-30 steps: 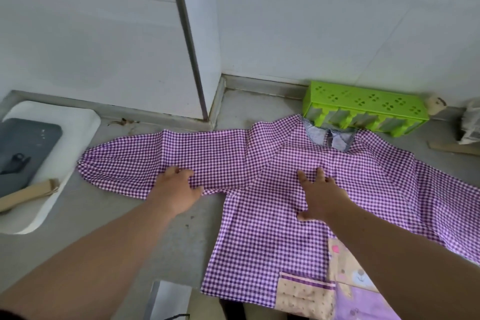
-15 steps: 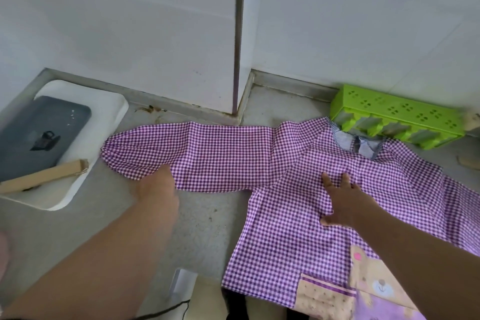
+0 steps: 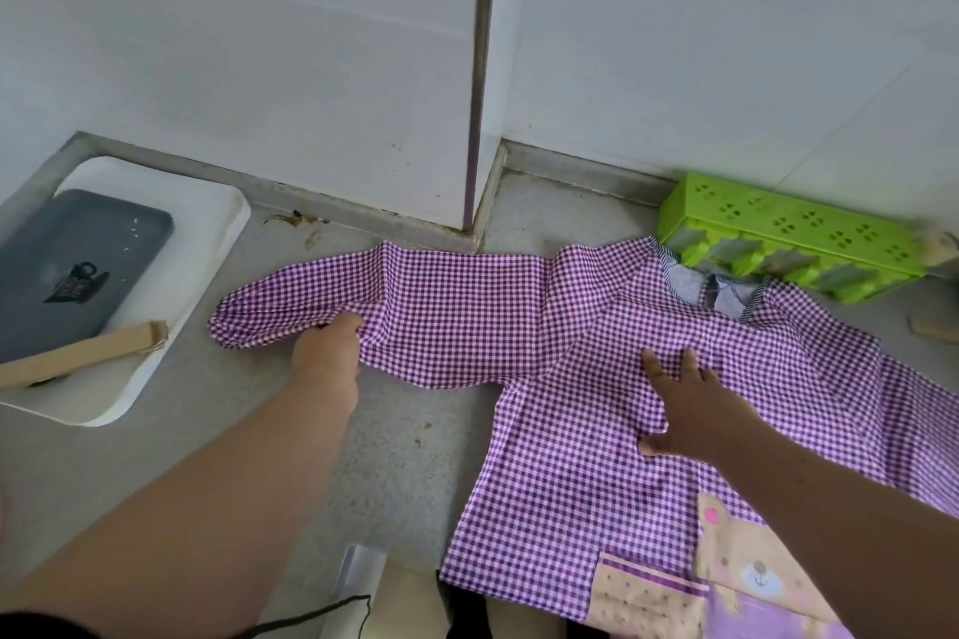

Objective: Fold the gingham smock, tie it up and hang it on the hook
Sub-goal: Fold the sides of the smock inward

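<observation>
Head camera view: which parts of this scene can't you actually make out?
- Gingham smock: right sleeve and hem cut off by the right and bottom edges.
- Left hand: fingertips hidden in the sleeve fabric it grips.
- Hook: not in view.
- Dark tray: the small black item on it is too small to identify.

Count, head view. One gingham smock [image 3: 571,405], purple-and-white check, was spread on the grey floor. Two sleeves were counted, the right one partly cut off by the frame edge. Two bare hands were on the cloth: one left hand [image 3: 327,348], one right hand [image 3: 685,410]. One green perforated rack [image 3: 789,228] stood by the wall. One white tray [image 3: 207,223] carried one dark grey slab [image 3: 67,270]. One cardboard strip [image 3: 78,358] lay across the tray.
</observation>
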